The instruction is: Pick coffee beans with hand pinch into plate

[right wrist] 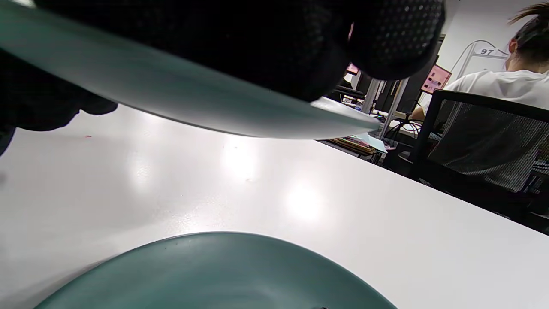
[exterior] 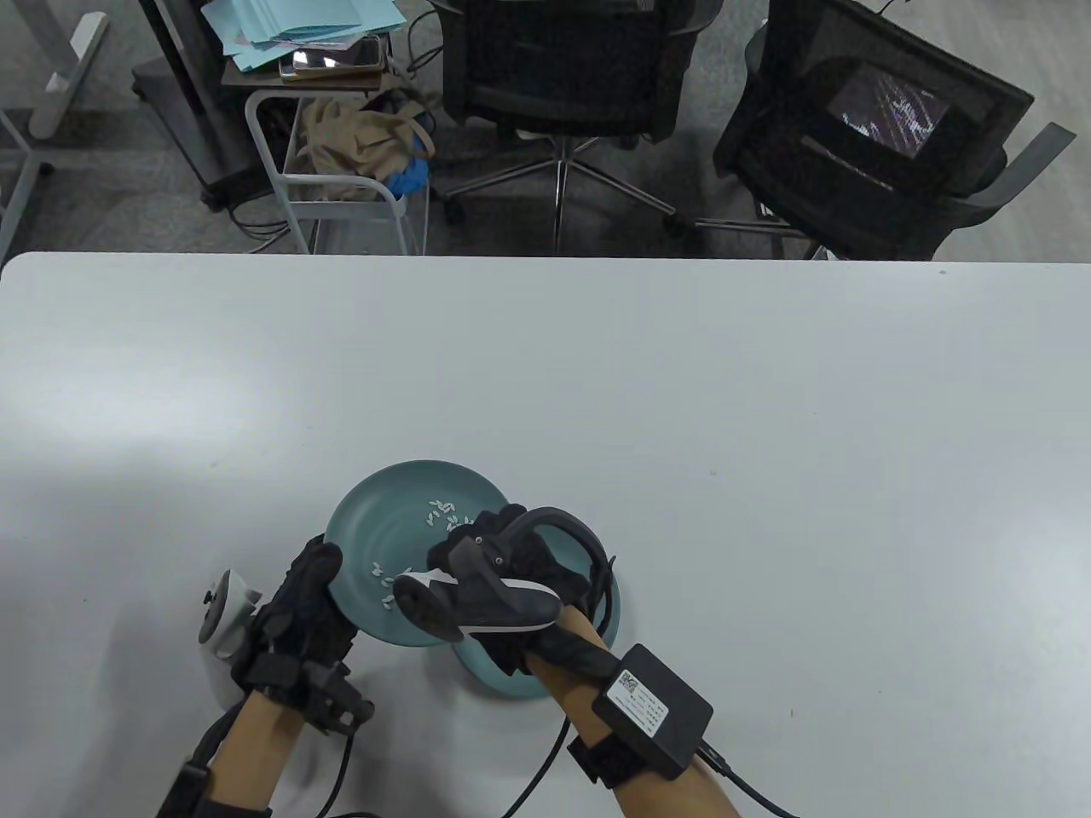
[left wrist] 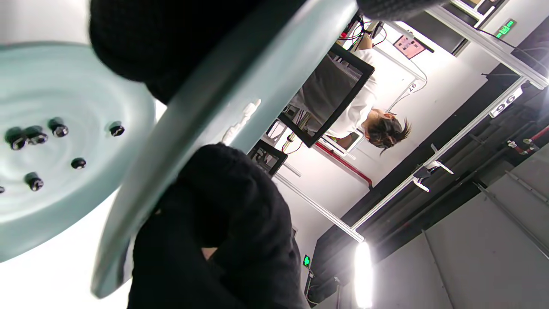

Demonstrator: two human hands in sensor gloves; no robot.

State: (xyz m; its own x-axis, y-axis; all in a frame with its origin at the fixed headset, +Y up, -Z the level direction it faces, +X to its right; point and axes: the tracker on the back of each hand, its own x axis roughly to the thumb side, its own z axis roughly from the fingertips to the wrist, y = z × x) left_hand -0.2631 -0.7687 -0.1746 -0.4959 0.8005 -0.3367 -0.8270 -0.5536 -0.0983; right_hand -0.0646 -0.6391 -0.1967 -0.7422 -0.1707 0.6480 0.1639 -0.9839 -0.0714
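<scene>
Two teal plates. Both hands hold the upper plate [exterior: 401,528] tilted above the table. Several small pale-looking pieces [exterior: 443,511] lie on it. My left hand [exterior: 324,562] grips its left rim; in the left wrist view the rim [left wrist: 206,107] runs between my gloved fingers [left wrist: 223,206]. My right hand [exterior: 477,532] grips its right side, with fingers [right wrist: 257,43] on top of the plate [right wrist: 171,98]. The lower plate [exterior: 511,682] rests on the table, mostly hidden under my right hand. It shows in the left wrist view [left wrist: 85,86] with several dark coffee beans [left wrist: 58,128], and in the right wrist view [right wrist: 214,274].
The white table [exterior: 682,383] stretches far and right of the plates. Two black office chairs [exterior: 562,68] and a wire cart [exterior: 341,170] stand beyond its far edge. A seated person [right wrist: 506,86] is in the background.
</scene>
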